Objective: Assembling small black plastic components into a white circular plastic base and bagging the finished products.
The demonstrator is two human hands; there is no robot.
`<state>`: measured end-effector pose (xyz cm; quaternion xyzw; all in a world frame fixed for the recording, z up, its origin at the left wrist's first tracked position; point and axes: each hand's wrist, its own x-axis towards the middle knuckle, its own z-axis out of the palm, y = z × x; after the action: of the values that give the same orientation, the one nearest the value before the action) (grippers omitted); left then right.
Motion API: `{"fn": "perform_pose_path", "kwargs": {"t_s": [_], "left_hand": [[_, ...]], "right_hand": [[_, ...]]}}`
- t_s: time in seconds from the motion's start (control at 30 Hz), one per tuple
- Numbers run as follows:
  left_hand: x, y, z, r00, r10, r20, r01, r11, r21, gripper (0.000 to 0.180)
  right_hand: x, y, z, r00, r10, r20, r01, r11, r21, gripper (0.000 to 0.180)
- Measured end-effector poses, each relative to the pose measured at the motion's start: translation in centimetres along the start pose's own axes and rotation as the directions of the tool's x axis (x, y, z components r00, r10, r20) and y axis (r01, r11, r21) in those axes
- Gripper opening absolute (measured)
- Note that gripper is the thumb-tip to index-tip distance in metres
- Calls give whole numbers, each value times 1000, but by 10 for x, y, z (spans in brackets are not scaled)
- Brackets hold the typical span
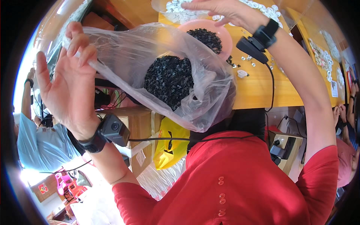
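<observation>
Table (279, 92) | bag (213, 93) overlapping near edge | left hand (69, 82) gripping bag rim | right hand (234, 13) outstretched, fingers apart

- One left hand (69, 88) and one right hand (230, 12) on the person in red (255, 180)
- Two black wrist gadgets (114, 129) on that person
- One big see-through bag (129, 48)
- One pink bowl (226, 35)
- One yellow bag (176, 138)
- Little black bits (168, 77), too many to count

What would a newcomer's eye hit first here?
Probably the clear plastic bag in mid-picture, with its heap of small black pieces and one edge at the left hand. Next, the pink bowl just beyond it on the wooden table, holding more black pieces. Lower down, the red shirt and, left of it, a bright yellow bag stand out.
</observation>
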<state>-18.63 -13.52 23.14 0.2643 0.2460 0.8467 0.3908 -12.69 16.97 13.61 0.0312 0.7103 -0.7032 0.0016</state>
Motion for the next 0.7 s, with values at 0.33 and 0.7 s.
{"fn": "perform_pose_path", "kwargs": {"t_s": [0.33, 0.7], "left_hand": [[4, 3, -8, 998, -38, 57, 37, 999, 21, 56], [14, 14, -21, 975, -91, 202, 90, 996, 11, 68]], "right_hand": [[-32, 13, 109, 903, 103, 417, 231, 702, -673, 52], [-31, 79, 129, 910, -54, 410, 403, 338, -850, 68]]}}
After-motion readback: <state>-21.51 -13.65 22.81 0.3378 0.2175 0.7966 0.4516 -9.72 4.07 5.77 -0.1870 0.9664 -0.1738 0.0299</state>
